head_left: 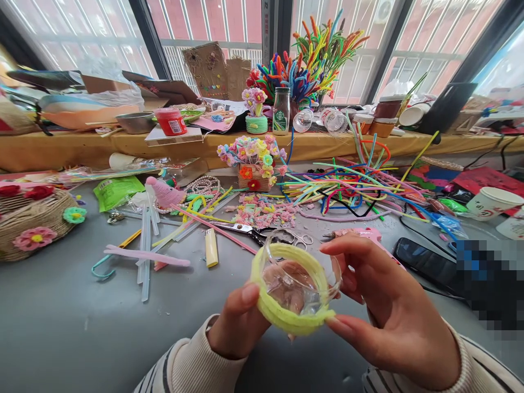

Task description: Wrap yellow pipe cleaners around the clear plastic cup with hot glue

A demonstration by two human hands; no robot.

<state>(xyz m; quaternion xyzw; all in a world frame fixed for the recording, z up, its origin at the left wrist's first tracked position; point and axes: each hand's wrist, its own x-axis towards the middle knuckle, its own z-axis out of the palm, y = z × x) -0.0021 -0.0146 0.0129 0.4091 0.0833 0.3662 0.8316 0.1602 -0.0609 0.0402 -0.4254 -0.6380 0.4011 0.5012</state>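
Over the grey table (61, 327), fuzzy yellow coils (289, 323) ring a clear cup (295, 289).

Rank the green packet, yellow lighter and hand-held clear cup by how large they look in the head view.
Largest to smallest:
1. Clear cup, nearest the camera of the three
2. Green packet
3. Yellow lighter

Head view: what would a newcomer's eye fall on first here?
Probably the clear cup ringed with a fuzzy yellow strip, held in the left hand at the front, the right hand at its side. Then the tangle of colourful stems behind, and the bright upright bunch by the window.
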